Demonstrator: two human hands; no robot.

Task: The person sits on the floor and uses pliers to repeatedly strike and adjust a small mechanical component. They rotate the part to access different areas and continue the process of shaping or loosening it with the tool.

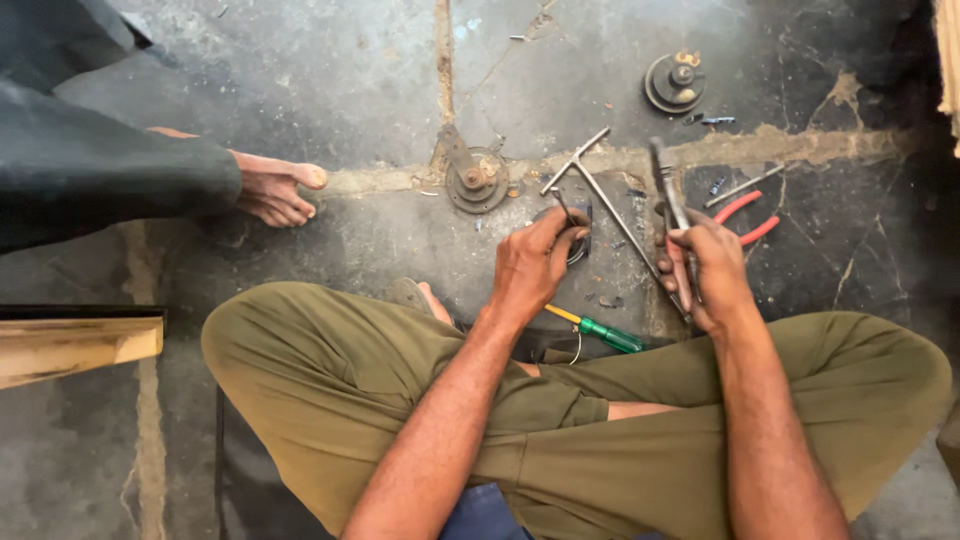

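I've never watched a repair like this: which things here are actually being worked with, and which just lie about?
In use:
left hand gripping a small round metal part
right hand gripping a metal tool

Lying about:
T-handle wrench
green-handled screwdriver
red-handled pliers
two round metal assemblies on the floor

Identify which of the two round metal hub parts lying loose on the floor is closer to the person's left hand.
The round hub part by the vertical floor crack, just up-left of the left hand. The other hub part lies farther away, toward the upper right.

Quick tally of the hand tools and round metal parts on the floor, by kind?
Round metal hub parts: 2
T-handle wrench: 1
Green-handled screwdriver: 1
Red-handled pliers: 1
Hammer in right hand: 1
Total: 6
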